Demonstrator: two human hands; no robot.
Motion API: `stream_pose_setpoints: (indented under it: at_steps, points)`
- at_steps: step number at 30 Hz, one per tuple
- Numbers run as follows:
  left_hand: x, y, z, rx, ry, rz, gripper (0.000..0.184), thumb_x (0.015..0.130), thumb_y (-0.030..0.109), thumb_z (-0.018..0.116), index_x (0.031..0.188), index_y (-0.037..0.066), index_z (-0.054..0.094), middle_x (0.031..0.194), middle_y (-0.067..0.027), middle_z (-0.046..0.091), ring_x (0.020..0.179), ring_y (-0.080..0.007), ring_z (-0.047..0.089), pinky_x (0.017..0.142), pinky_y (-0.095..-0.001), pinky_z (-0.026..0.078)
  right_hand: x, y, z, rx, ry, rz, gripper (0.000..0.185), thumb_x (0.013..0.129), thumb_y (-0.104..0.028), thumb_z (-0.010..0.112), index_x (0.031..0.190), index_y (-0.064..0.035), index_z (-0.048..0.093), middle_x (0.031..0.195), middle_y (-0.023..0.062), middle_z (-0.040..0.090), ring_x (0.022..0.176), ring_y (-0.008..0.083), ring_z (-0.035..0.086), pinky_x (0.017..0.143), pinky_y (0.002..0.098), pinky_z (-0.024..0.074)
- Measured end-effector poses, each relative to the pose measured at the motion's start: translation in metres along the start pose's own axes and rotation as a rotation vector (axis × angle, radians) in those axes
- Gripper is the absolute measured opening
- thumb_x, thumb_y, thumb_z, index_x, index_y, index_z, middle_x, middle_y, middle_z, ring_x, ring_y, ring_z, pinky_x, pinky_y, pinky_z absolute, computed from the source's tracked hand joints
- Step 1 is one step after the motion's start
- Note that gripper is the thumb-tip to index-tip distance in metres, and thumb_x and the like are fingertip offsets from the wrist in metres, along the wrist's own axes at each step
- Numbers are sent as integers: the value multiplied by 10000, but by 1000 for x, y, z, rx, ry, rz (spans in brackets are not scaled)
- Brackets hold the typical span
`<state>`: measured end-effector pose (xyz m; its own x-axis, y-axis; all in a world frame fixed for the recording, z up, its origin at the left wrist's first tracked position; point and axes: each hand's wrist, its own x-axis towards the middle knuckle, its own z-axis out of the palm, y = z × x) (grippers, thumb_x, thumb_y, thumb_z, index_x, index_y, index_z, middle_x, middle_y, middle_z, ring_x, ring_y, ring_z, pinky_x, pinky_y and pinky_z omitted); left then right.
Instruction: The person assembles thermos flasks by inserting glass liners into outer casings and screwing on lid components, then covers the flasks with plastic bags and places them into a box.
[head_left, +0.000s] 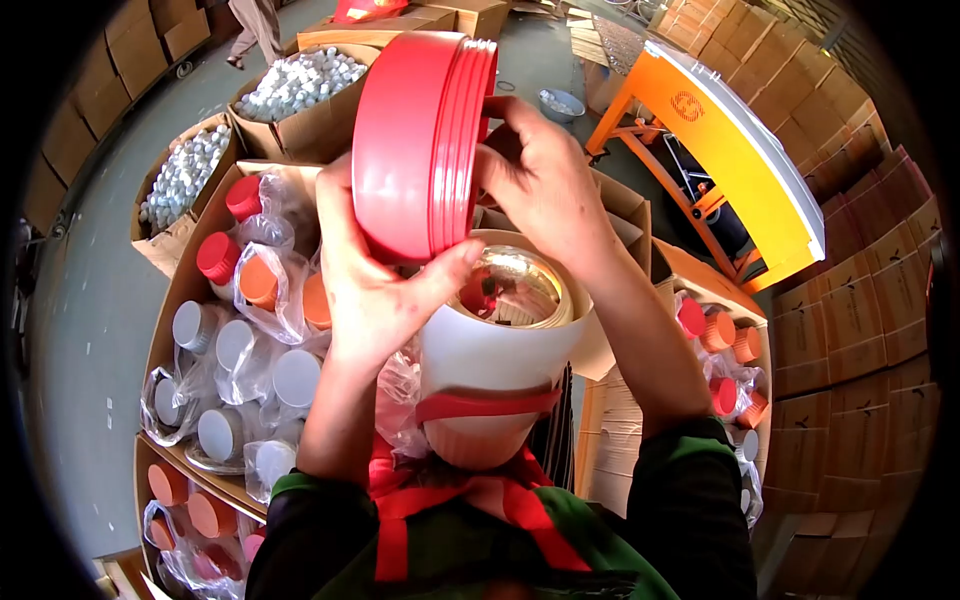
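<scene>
A large red threaded ring or lid (410,150) is held up on its side in front of me. My left hand (385,270) grips its left and lower rim, the thumb along the bottom edge. My right hand (540,170) is at its right, threaded side, with curled fingers reaching into the opening; the fingertips are partly hidden. Just below stands a white flask body (490,355) with a shiny gold-coloured inner liner (515,285) and a red strap (488,403) around it.
Boxes of plastic-wrapped flasks with red, orange and grey caps (235,345) flank me. Cartons of small white pieces (305,85) stand at the upper left. An orange-framed machine (740,160) is at the right, beside stacked cartons (850,310). A person's legs (258,30) show at the top.
</scene>
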<state>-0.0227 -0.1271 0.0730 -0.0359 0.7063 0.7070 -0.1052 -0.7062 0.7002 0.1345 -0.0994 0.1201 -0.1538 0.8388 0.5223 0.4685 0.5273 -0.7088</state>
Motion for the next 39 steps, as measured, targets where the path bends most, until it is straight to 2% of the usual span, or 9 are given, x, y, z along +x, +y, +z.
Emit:
stream_pose_setpoints:
  at_steps: [6,12,15,18,20,22,24,32,39]
  points:
    - [3,6,-10,-194,57,-183,724,634,79,806,1201,-6,364,1088,-122,537,963,-180,567,841,-325,477,-15,8,2,-45,-169,-93,755,707,-116,753,1306,43,321,1027,188,613,875,265,641,785,332,507]
    - [7,-6,0,584,-119,808,661,521,128,836,1084,-8,517,1062,-152,522,933,-317,540,812,-390,448,-2,33,1,767,-287,381,406,931,-386,451,950,-7,594,697,86,633,500,140,588,432,256,477]
    - [-3,-3,-13,85,49,126,658,610,89,804,1165,13,459,1055,-130,547,926,-247,575,802,-351,482,10,1,-10,185,-385,452,498,876,-512,513,881,-36,657,549,78,594,512,225,618,555,314,532]
    - [8,10,-23,-485,155,-251,591,686,35,742,1183,13,423,1082,-115,579,942,-186,605,839,-312,497,-2,-12,-4,-482,-44,-534,622,694,-144,736,1260,-98,481,1181,160,541,1080,274,567,832,379,506]
    - [4,14,-18,-702,170,-322,614,690,58,753,1200,11,415,1057,-89,582,921,-178,604,828,-302,498,-6,-13,1,-600,-98,-707,811,571,-101,787,1296,-120,422,1184,150,505,1102,283,534,823,398,512]
    - [-4,15,-15,-133,45,-193,663,649,84,776,1209,6,430,1073,-111,564,982,-222,575,854,-342,476,-9,0,16,-276,-52,-288,476,739,-171,700,1160,-63,508,1051,151,569,955,268,612,753,375,535]
    - [-2,11,-9,609,-52,493,744,521,74,797,1187,-2,474,1108,-191,508,1052,-329,501,886,-401,422,4,20,16,1001,-394,553,302,865,-255,597,1046,-19,544,951,121,619,802,206,645,652,334,544]
    - [9,2,-17,-395,179,-86,610,723,103,732,1228,7,404,1092,-108,550,985,-176,565,877,-314,466,-5,-11,7,-418,110,-436,638,613,-196,818,1121,-35,466,1017,145,539,871,310,610,740,388,508]
    - [0,-12,-26,-803,87,-188,550,807,107,638,1283,29,374,1152,-132,549,1030,-235,581,911,-384,481,-7,-25,0,-551,73,-474,727,544,-257,842,1170,-142,490,1062,102,520,897,310,609,723,397,519]
